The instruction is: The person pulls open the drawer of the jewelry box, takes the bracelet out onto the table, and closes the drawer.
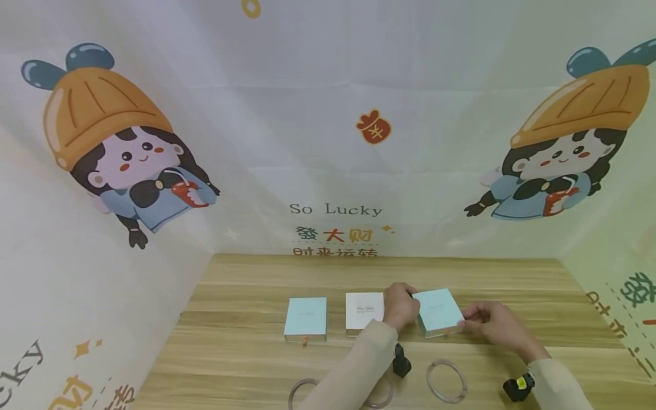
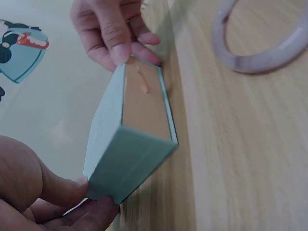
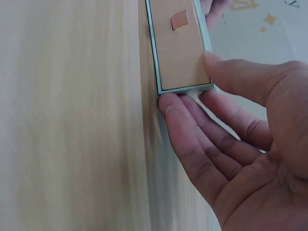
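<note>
A light-blue drawer box (image 1: 438,309) with a printed lid sits at an angle between both hands. My left hand (image 1: 402,307) grips its left side, thumb on the lid edge and fingers low in the left wrist view. My right hand (image 1: 499,327) pinches the near right corner, its thumb above and fingers below. Facing me is the box's tan drawer front (image 3: 180,57), pushed in, with a short ribbon pull (image 2: 143,81). Whether the box's underside touches the table cannot be told. Nearest in front of it lies a pale, marbled bangle (image 1: 430,378).
Left of the hands stand a white box (image 1: 359,310), partly behind my left hand, and another light-blue box (image 1: 306,316). Two more bangles lie near the front, one (image 1: 291,393) at the left, the other (image 1: 391,393) partly under my left sleeve. Printed cloth (image 1: 328,142) walls the wooden table (image 1: 246,285).
</note>
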Available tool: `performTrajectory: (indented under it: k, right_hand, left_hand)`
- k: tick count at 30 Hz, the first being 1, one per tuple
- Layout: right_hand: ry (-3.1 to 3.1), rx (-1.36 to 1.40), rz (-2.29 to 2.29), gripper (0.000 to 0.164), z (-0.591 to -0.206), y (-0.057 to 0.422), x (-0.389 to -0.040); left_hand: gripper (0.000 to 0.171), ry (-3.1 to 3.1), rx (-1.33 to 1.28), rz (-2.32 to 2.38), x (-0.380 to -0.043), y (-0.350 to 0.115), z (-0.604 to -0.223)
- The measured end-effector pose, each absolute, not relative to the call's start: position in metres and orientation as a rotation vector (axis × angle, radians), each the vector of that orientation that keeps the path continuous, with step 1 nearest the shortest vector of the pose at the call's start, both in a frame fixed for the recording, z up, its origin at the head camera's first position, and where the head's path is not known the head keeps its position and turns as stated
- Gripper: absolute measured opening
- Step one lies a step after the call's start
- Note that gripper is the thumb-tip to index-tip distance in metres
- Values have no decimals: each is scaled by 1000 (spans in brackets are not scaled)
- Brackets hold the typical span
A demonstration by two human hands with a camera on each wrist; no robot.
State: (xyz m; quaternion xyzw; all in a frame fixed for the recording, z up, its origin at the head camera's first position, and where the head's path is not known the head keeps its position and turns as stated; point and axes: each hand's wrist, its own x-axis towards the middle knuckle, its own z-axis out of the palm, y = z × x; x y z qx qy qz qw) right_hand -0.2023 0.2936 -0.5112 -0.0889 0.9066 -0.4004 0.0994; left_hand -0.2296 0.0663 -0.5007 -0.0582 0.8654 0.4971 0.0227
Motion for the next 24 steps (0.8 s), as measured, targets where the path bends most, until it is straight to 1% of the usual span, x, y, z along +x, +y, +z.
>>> performTrajectory:
  k: [7,15,20,24]
  right_hand:
    - [2698,-167,-1238,27,-513,279,-184]
    - [2674,-141,-1273,27,-512,274,-180]
    - [2706,-204,-1192,29,-513,277,-182]
    - [2791,-297,-1080,35,-506,278,-184]
  left_hand:
    - [31,2639,-214,1537,-232,71,-497]
    - [37,2628,-162,1521,-235,69,-501]
    - [43,2634,-42,1512,-238,63,-501]
    - [40,2631,109,1525,-239,53,-495]
